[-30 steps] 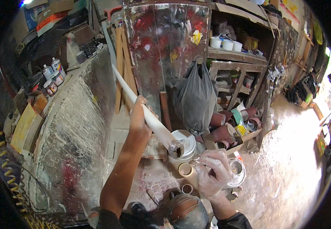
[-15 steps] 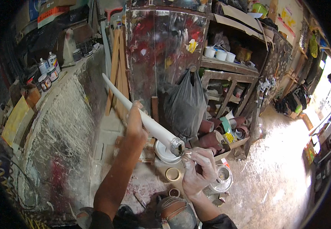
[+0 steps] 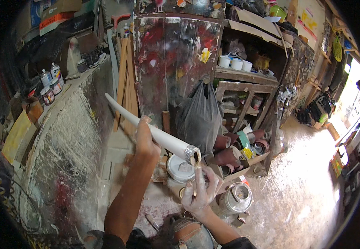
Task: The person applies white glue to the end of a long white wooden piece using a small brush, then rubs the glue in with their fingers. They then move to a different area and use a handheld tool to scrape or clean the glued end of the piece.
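Observation:
My left hand (image 3: pixel 146 139) is closed round the middle of a long white tapered horn-shaped tube (image 3: pixel 169 142). The tube slants down to the right, its thin tip pointing up and away to the left. Silver tape (image 3: pixel 192 153) wraps its wide end, where a dark, ragged-edged hollow faces my right hand (image 3: pixel 200 193). That hand is coated in pale powder. Its index fingertip reaches the lower rim of the hollow, the thumb stands apart, and the other fingers curl. I see nothing held in it.
Below the tube stand a white-lidded tub (image 3: pixel 182 169) and an open can (image 3: pixel 235 198). A box of rolled brown sandpaper (image 3: pixel 229 157) sits before the shelves. A black plastic bag (image 3: pixel 200 114) hangs on the cabinet. Cans (image 3: pixel 47 95) line the left ledge.
My right hand has shifted left and down and turned, its thumb now away from the index finger. The tube has moved slightly left in the picture, still in my left hand.

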A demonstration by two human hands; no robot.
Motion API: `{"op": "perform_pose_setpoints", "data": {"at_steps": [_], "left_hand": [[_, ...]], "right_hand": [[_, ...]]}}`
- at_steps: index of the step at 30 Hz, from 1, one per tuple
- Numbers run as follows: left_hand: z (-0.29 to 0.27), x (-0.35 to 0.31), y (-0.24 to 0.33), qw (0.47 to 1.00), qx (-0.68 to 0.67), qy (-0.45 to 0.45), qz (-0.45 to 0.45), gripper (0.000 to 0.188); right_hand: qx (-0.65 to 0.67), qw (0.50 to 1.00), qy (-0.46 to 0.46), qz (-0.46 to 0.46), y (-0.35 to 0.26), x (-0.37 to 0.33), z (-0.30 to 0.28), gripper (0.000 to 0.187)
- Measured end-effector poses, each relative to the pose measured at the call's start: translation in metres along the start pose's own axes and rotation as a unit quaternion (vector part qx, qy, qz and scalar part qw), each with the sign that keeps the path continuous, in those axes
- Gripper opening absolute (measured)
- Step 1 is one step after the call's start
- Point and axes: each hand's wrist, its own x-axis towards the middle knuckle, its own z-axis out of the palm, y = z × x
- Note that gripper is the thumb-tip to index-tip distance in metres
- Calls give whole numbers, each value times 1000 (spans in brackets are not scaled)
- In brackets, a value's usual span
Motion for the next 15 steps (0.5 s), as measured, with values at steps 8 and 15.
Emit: {"op": "perform_pose_setpoints", "data": {"at_steps": [8, 15], "left_hand": [[-2, 7, 2, 999, 34, -19, 27, 21], [-36, 14, 9, 958, 164, -183, 151, 23]], "right_hand": [[-1, 998, -56, -41, 15, 4, -5, 53], [5, 917, -230, 327, 98, -106, -20, 15]]}}
